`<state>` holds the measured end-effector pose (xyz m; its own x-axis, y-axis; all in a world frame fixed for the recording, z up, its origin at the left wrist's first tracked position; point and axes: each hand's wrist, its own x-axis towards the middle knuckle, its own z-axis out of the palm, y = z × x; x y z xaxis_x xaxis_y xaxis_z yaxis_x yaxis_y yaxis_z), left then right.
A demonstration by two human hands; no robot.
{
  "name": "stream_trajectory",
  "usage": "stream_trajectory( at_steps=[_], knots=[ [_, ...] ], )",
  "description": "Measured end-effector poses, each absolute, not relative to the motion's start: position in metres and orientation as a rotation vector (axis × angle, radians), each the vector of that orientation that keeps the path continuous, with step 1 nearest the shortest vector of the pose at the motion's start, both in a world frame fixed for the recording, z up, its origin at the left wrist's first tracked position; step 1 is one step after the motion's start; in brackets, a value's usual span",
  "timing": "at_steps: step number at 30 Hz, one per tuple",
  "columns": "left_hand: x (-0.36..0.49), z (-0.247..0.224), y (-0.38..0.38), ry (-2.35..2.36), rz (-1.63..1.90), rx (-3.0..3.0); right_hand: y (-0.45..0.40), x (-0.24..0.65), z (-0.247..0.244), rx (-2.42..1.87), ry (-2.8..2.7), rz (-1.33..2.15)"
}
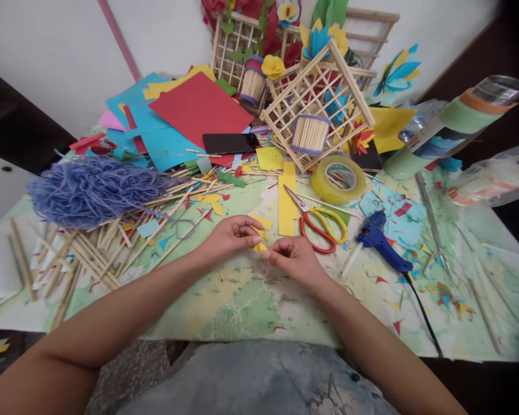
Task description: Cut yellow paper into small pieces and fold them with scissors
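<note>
Between my two hands is a small yellow paper piece, partly covered by the fingers. My left hand pinches it from the left, and my right hand pinches its lower right edge with thumb and forefinger. Just beyond the fingers lie a yellow paper scrap and a yellow paper strip. Scissors with red and yellow handles rest partly over the strip, close to my right hand, blades pointing away to the left.
A blue glue gun with its cord lies at the right, near a tape roll and a green bottle. Purple yarn and wooden sticks cover the left. Behind stand a stick lattice, a phone and coloured sheets.
</note>
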<state>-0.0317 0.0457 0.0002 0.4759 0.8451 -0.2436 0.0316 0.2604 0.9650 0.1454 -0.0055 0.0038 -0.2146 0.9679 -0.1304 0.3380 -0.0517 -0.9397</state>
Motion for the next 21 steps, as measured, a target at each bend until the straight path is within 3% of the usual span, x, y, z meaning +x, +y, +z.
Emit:
stream_trajectory(
  at_steps=[10,21],
  knots=[
    [-0.0319,0.0046,0.0426,0.833,0.536,1.305,-0.0061,0.144,0.0025,-1.403,-1.63,1.282],
    [-0.0329,0.0,0.045,0.846,0.545,1.348,-0.0074,0.1464,0.0017,-1.432,-1.881,1.052]
  ],
)
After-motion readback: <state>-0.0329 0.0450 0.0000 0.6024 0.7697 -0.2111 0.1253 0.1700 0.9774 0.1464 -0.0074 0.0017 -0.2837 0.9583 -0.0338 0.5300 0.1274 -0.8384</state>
